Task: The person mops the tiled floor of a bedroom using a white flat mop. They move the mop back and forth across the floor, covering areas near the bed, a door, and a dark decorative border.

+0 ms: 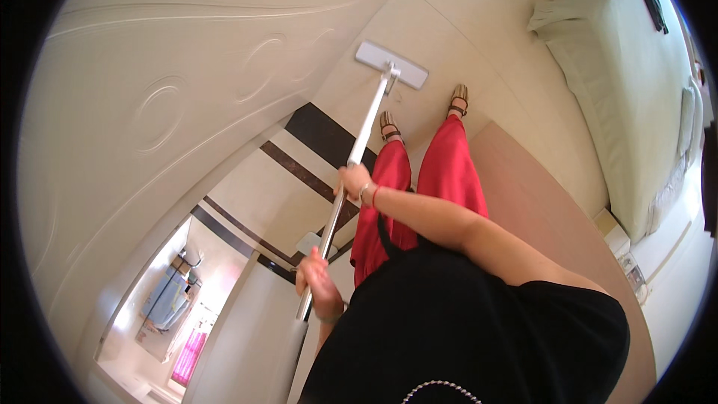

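Note:
A flat mop with a white and silver pole (369, 123) slants from my body up to the floor ahead. Its grey-white rectangular head (407, 71) lies flat on the pale floor, just beyond my feet. My right hand (354, 181), with a red band and a bracelet at the wrist, is closed round the middle of the pole. Lower down, near the pole's top end, my left hand (320, 283) is wrapped round it, slightly blurred.
A pale panelled door (172, 105) rises at the left. Dark stripes (321, 131) cross the floor beside my legs. A bed with a light green cover (598, 67) stands at the right, and a brown wooden surface (531, 187) curves nearby. Beyond a doorway at lower left shows another room (161, 314).

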Demonstrator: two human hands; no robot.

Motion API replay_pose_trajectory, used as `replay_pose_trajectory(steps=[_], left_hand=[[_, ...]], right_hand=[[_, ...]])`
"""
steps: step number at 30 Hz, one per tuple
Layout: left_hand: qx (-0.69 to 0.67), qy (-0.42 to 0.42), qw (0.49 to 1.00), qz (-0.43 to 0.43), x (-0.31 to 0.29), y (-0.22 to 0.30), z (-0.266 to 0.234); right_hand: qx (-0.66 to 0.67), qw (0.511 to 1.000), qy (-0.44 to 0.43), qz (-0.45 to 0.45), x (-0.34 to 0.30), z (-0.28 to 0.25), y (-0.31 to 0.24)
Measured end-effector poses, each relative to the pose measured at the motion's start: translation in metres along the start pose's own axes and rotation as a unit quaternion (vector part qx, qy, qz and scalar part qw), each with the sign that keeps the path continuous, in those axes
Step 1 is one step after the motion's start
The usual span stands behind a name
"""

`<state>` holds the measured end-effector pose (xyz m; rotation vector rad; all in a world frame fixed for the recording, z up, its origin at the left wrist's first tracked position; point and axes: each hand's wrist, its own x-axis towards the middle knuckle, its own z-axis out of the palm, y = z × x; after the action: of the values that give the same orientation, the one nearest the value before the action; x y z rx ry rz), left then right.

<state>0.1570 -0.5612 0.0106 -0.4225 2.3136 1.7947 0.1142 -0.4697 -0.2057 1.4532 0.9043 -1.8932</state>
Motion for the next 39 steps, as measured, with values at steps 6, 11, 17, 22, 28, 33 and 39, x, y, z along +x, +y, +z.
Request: replay_pose_trajectory(steps=[6, 11, 17, 22, 28, 33, 39], left_hand=[[0.066, -0.065, 0.994, 0.066, 0.000, 0.012, -0.015], [0.000, -0.155, 0.978, 0.137, 0.037, 0.031, 0.050], [-0.079, -0.208, 0.968, 0.118, 0.085, 0.023, 0.147], [-0.071, -0.274, 0.937, 0.206, 0.094, -0.018, 0.232], [-0.068, -0.256, 0.947, 0.182, 0.082, -0.035, 0.197], [-0.006, -0.173, 0.985, 0.006, 0.047, -0.017, 0.059], [-0.001, -0.137, 0.985, 0.108, 0.001, -0.016, -0.024]], right_hand=[[-0.014, 0.999, -0.049, 0.014, -0.021, 0.000, 0.015], [0.074, 0.996, -0.057, 0.007, -0.015, -0.035, -0.050], [0.143, 0.989, 0.009, -0.026, 0.016, -0.105, -0.150], [0.032, 0.995, 0.043, -0.081, 0.059, -0.205, -0.216], [0.110, 0.988, 0.073, -0.086, 0.071, -0.184, -0.169], [0.142, 0.987, 0.063, -0.034, 0.008, -0.065, -0.076], [0.017, 0.998, 0.016, 0.061, -0.024, -0.015, 0.003]])
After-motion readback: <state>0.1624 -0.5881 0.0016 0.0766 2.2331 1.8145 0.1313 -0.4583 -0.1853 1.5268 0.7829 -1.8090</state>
